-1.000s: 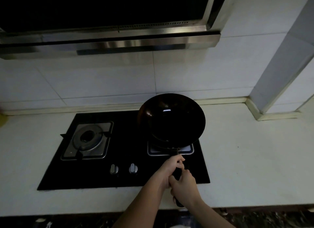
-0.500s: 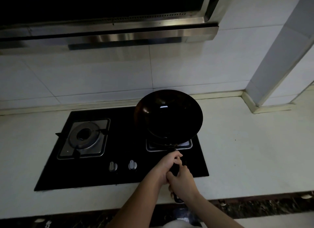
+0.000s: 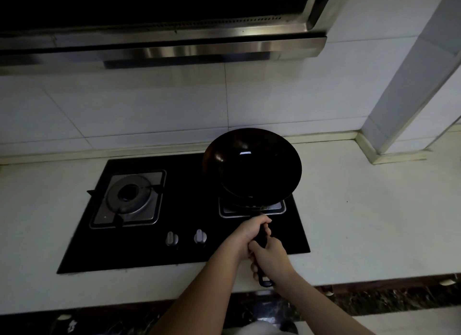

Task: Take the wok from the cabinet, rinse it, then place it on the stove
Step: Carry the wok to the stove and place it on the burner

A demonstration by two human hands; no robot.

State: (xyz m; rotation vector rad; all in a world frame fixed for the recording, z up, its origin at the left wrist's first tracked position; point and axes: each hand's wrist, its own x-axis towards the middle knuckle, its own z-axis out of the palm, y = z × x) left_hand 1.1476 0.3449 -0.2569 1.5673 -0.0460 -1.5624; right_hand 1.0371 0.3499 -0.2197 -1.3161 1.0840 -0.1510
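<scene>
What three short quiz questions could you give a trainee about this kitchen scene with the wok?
1. True or false: the wok is over the left burner.
2. How many hands grip the wok's handle? A) none B) one C) two
3. What sits on the stove in front, between the burners?

Key
1. False: it is over the right burner, and the left one is bare.
2. C: the left hand is nearer the bowl, the right hand nearer the handle's end.
3. Two knobs.
</scene>
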